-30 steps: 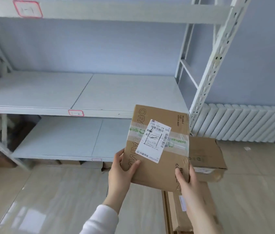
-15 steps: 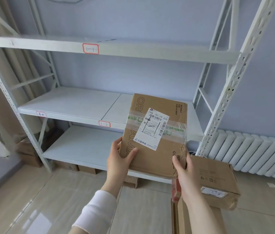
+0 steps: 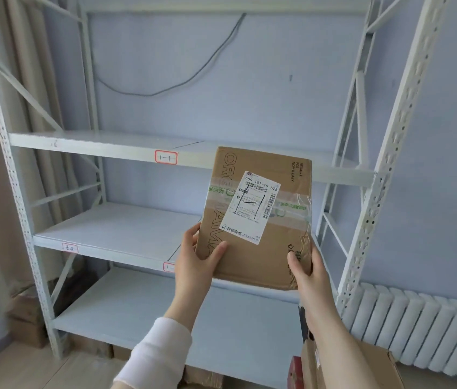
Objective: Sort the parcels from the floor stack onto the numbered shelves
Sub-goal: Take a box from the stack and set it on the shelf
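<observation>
— Cardboard parcel (image 3: 255, 220) is held up before the rack (image 3: 387, 164), its lower corners pinched between thumb and fingers: left hand (image 3: 196, 259) at 7 o'clock, right hand (image 3: 307, 269) at 5.
— Its label (image 3: 255, 206) is probably being read; a matching shelf tag (image 3: 166, 157), as at 10 o'clock, must be found next.

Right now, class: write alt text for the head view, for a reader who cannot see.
A left hand and right hand hold a taped cardboard parcel, shipping label facing the camera, by its lower corners before a white shelf rack.
</observation>
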Demonstrator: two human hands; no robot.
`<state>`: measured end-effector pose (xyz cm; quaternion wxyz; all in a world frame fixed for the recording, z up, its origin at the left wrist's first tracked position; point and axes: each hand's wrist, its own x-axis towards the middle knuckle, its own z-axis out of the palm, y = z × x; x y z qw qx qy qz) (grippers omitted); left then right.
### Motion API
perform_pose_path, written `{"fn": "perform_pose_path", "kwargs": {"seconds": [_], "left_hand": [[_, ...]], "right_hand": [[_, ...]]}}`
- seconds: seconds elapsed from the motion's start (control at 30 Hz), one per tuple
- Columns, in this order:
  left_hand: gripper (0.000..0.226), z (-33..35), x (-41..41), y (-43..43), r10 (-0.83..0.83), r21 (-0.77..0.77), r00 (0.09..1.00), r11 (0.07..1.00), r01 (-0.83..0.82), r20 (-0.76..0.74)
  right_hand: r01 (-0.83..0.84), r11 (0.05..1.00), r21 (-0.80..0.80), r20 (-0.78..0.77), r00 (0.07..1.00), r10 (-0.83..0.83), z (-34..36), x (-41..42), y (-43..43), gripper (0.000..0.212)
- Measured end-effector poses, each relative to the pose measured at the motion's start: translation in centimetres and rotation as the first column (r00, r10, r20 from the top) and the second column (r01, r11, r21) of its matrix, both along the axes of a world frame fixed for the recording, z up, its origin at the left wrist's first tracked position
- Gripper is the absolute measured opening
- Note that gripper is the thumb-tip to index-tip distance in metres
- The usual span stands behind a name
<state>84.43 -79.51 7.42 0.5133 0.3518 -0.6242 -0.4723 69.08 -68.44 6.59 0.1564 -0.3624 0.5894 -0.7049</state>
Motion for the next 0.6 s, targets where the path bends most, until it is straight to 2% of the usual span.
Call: {"fn": "perform_pose_path", "kwargs": {"seconds": [0.3, 0.6], "left_hand": [[0.049, 5.9, -3.4, -3.4, -0.046, -0.124, 0.995, 0.992, 0.035, -0.084], [0.062, 12.7, -8.1, -11.7, -0.104, -0.266, 0.989, 0.961, 0.073, -0.104]], "right_hand": [[0.026, 0.993, -0.111, -0.073, 0.997, -0.034, 6.2, -2.9, -2.7, 0.053], [0.09, 0.967, -0.239, -0.177, 0.975, -0.134, 12.4, -7.5, -10.2, 0.053]]}}
